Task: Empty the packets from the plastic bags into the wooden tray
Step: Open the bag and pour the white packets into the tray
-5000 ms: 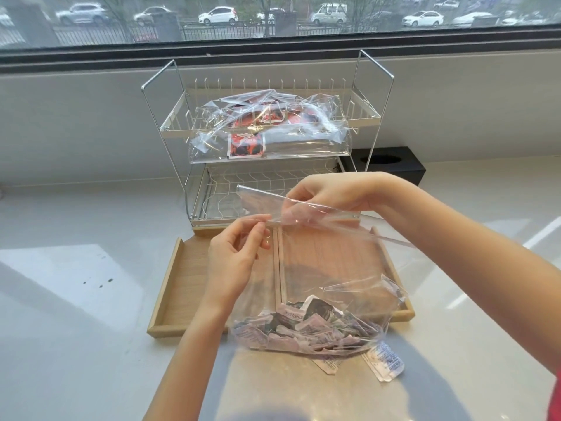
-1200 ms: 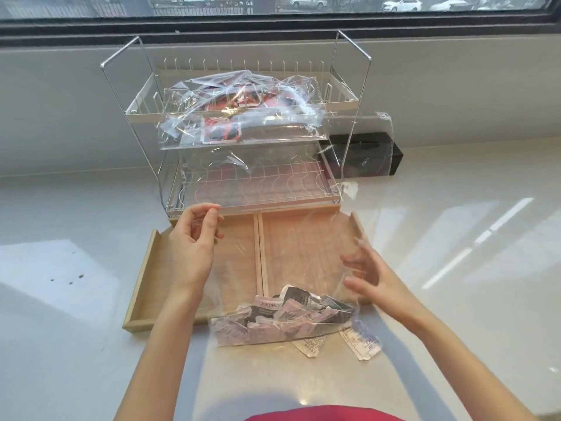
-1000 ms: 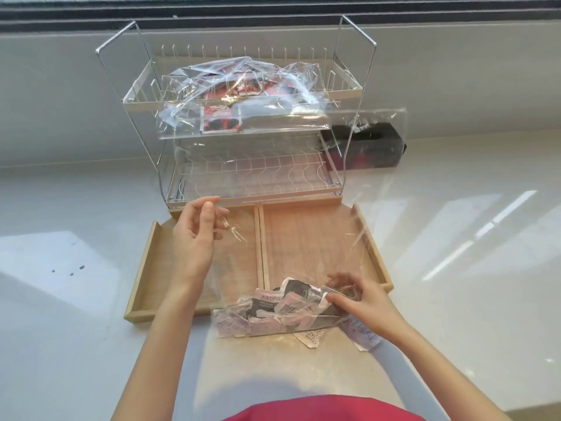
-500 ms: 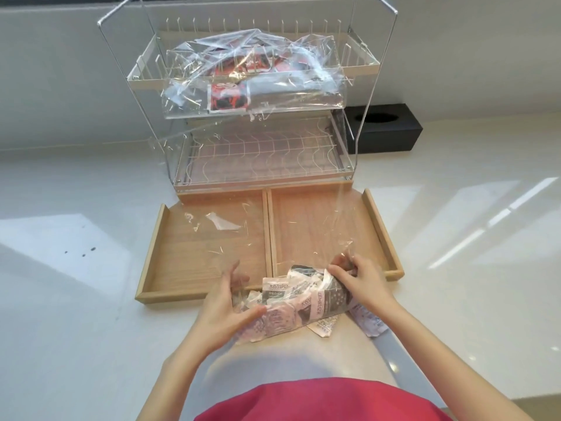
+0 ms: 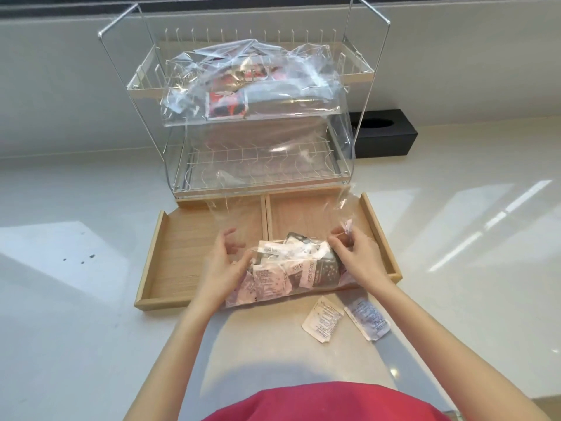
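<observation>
Packets (image 5: 285, 271) sit in a clear bag (image 5: 282, 226), bunched at its bottom over the tray's (image 5: 151, 268) near edge, straddling the centre divider. Most print is too small to read; one white packet shows something like "talkoo", not sure. Left hand (image 5: 220, 268) presses the bag's left side, fingers half spread and curled around the bundle. Right hand (image 5: 356, 259) pinches the plastic at the right, thumb and forefinger closed on a fold. Two loose packets (image 5: 346, 322) lie on the counter (image 5: 91, 344) just in front of the tray, text illegible. Second bag (image 5: 252, 83) with red-black packets is on the rack's (image 5: 358, 77) top shelf.
</observation>
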Demonstrator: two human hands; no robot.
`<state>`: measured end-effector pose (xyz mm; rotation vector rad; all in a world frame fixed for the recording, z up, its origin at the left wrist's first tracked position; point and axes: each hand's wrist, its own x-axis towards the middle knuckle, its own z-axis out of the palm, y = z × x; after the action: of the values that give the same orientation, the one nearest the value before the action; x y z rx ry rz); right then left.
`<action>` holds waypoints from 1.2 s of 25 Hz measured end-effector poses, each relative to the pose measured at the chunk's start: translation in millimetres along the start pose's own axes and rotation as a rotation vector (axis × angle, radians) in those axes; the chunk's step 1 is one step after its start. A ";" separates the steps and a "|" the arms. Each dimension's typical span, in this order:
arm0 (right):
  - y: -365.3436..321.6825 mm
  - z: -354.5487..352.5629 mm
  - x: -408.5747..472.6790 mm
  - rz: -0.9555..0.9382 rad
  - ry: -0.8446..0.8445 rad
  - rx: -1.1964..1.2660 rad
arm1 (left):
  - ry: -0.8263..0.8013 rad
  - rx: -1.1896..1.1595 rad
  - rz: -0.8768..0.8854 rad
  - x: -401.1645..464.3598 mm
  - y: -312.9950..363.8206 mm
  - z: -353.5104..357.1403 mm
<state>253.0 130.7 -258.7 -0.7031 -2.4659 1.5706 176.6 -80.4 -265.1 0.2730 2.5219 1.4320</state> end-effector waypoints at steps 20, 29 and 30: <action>58.0 -0.1 -9.8 -0.257 -0.179 -0.486 | -0.196 0.463 0.311 -17.0 -52.9 25.9; 32.0 -19.1 8.4 -0.404 0.003 -0.483 | -0.046 0.521 0.452 -0.8 5.1 16.8; 26.6 -27.4 11.5 -0.436 0.057 -0.482 | -0.036 0.529 0.467 1.9 16.4 16.7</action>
<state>260.9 167.6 -271.5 -0.2193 -2.7298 0.8049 180.4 -57.9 -259.4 1.0207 2.8845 0.8233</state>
